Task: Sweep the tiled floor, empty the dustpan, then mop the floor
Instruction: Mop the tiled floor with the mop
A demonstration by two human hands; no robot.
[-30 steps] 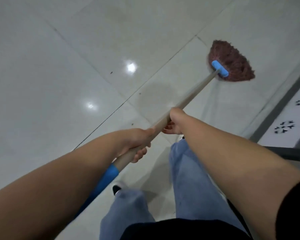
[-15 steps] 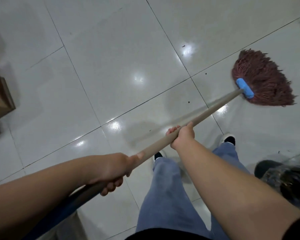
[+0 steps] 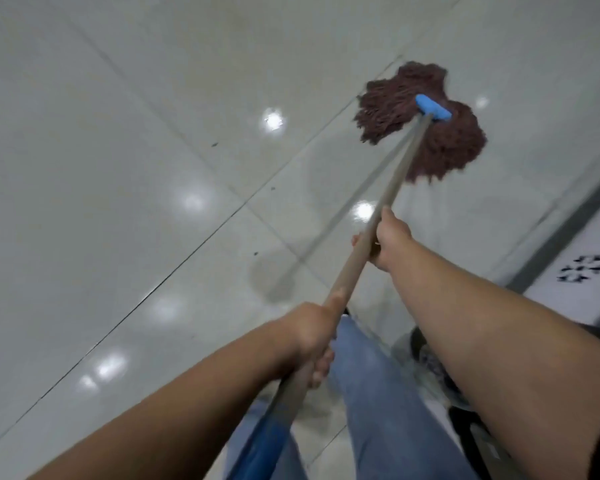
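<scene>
2 hands, left hand (image 3: 310, 332) and right hand (image 3: 390, 242), clench the mop handle (image 3: 357, 258); mop head (image 3: 426, 123) lies ahead.

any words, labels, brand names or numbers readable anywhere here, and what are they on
None can be read.
Mop handle, blue clamp and mop head: no print visible.
Patterned surface at the right edge: dark ornamental marks, blurred, not letters.
Tiled floor: only light reflections and specks.

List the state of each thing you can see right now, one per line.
Maroon string mop head: splayed flat on floor.
Wooden mop handle: tilted, gripped in both hands.
Left hand: closed on handle, lower.
Right hand: closed on handle, higher.
Glossy white tiled floor: shiny, dark specks.
</scene>
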